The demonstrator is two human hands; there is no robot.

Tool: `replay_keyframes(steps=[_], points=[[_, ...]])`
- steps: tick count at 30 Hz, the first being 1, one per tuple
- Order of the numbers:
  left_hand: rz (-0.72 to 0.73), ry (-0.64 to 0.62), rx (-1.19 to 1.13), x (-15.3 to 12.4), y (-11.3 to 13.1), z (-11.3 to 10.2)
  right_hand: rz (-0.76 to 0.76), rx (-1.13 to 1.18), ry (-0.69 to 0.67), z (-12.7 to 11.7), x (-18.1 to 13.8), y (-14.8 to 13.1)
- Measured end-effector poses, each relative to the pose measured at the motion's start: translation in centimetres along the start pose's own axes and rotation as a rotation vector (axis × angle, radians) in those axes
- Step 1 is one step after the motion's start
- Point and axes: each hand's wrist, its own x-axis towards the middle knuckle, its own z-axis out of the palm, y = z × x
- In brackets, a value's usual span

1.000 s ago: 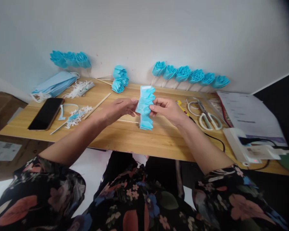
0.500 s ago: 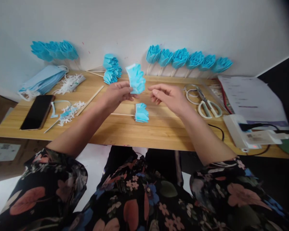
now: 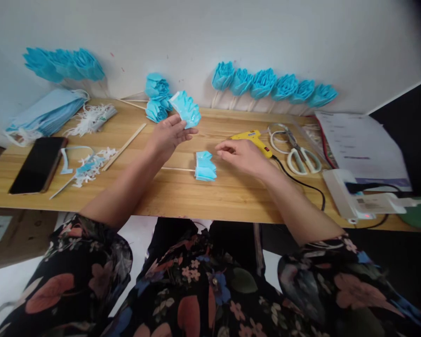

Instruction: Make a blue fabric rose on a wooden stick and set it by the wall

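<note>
My left hand (image 3: 170,135) pinches a light-blue ruffled petal strip (image 3: 186,110) with a white edge, raised above the table. Beneath and right of that hand, a half-made blue flower (image 3: 206,166) lies on its side, its thin wooden stick (image 3: 178,169) pointing left. My right hand (image 3: 241,154) hovers just right of this flower, apart from it, fingers loosely bent and no object visible in them. Behind the right hand lies a yellow glue gun (image 3: 254,136), partly covered by it.
Finished blue flowers (image 3: 263,84) lean on the wall, with more at left. Face masks (image 3: 49,112), white ear loops (image 3: 93,117), a phone (image 3: 38,164) and a wooden stick (image 3: 124,146) lie left. Scissors (image 3: 303,160), papers (image 3: 365,145) and a power strip (image 3: 344,192) are right.
My left hand has shifted slightly left with the petal strip, now tilted. My right hand has moved down toward the lying flower, and the glue gun behind it has come into view.
</note>
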Motion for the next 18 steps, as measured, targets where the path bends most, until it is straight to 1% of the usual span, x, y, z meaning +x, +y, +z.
replay_keyframes(steps=[3, 5, 6, 9, 14, 18], points=[[-0.003, -0.002, 0.001, -0.4, -0.1, -0.3, 0.019, -0.197, -0.088, 0.5, 1.0, -1.2], [0.000, -0.012, 0.023, -0.5, -0.2, -0.3, 0.036, -0.252, -0.117, 1.0, 1.6, -1.4], [0.000, -0.017, 0.034, -0.5, -0.3, -0.3, 0.043, -0.241, -0.121, 1.3, 1.8, -1.3], [-0.005, -0.032, 0.059, -0.6, -0.6, -0.2, 0.041, -0.098, -0.099, 2.2, 2.1, -0.5], [0.009, -0.093, 0.063, -0.5, -1.7, -0.2, -0.050, 0.265, -0.016, 3.0, 1.5, 0.6], [0.039, -0.182, 0.031, -0.6, -2.5, 0.0, -0.100, 0.378, 0.057, 3.0, 1.2, 0.3]])
